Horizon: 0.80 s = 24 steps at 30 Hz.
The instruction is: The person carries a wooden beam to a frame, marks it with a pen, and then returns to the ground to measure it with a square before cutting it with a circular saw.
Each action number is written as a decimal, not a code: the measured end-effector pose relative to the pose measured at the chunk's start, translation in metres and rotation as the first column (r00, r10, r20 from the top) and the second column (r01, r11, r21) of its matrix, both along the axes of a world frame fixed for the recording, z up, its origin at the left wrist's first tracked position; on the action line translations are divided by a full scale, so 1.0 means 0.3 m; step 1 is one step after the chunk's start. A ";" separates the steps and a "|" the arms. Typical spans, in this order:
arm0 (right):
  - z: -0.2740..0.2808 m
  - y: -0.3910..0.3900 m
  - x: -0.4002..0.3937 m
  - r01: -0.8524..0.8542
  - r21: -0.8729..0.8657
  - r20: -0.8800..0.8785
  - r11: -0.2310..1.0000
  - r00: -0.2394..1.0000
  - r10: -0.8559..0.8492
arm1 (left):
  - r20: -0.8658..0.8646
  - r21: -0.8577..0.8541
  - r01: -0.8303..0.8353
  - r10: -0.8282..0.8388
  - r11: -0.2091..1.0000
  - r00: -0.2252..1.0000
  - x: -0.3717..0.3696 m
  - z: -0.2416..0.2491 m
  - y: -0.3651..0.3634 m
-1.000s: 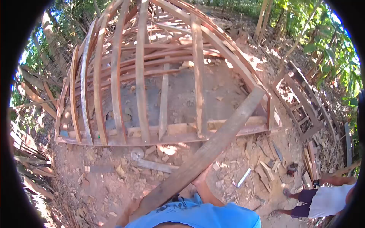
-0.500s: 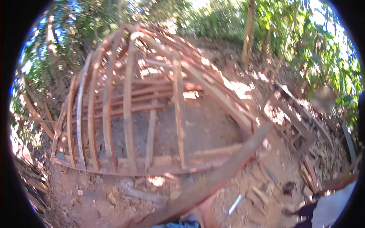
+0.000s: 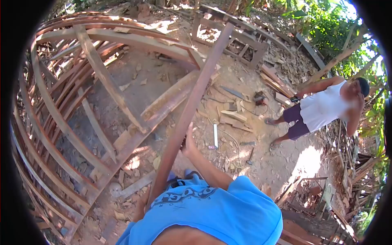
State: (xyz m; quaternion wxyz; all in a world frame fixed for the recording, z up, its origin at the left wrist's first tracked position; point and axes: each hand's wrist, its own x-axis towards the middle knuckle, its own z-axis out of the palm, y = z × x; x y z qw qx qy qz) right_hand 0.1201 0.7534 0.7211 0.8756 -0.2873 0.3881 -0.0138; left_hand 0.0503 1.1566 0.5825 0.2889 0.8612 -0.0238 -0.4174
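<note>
A long reddish-brown wooden beam (image 3: 190,110) slants across the head view, from in front of my body toward a bench-like frame. My right hand (image 3: 188,141) is closed on its right side, about halfway along; the beam covers part of the fingers. Only my left forearm (image 3: 140,207) shows, left of the beam's near end; the beam and my body hide that hand and its fingers. Left of the beam lies the curved-rib boat frame (image 3: 134,153), with a long straight timber along its near edge.
A person (image 3: 324,104) in a white top stands at right, one hand raised to the head. On the ground lie a handsaw (image 3: 232,93), a white-bladed square (image 3: 215,136), a hammer (image 3: 250,156), a corded power tool (image 3: 259,98) and wood offcuts (image 3: 234,120). A wooden bench frame (image 3: 249,45) stands beyond.
My view has turned right and down. The beam now slants more steeply away from me, still in my right hand. The other person, partly seen at the lower right before, is now in full view.
</note>
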 end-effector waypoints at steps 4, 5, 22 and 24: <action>0.023 0.030 -0.033 -0.087 -0.021 0.064 0.996 0.994 0.088 | 0.032 0.032 -0.025 0.024 0.999 0.999 0.032 -0.048 0.023; 0.000 0.027 -0.042 -0.123 0.015 0.156 0.992 0.981 0.119 | 0.041 0.043 -0.042 0.040 0.998 0.998 0.039 -0.073 0.037; -0.076 -0.268 -0.096 -0.035 0.136 0.358 0.990 0.934 -0.016 | 0.120 0.092 -0.445 0.433 0.891 0.893 -0.017 0.170 -0.238; -0.076 -0.471 -0.079 -0.070 -0.014 0.379 0.997 0.923 0.070 | 0.154 0.162 -0.501 0.480 0.850 0.864 -0.050 0.172 -0.339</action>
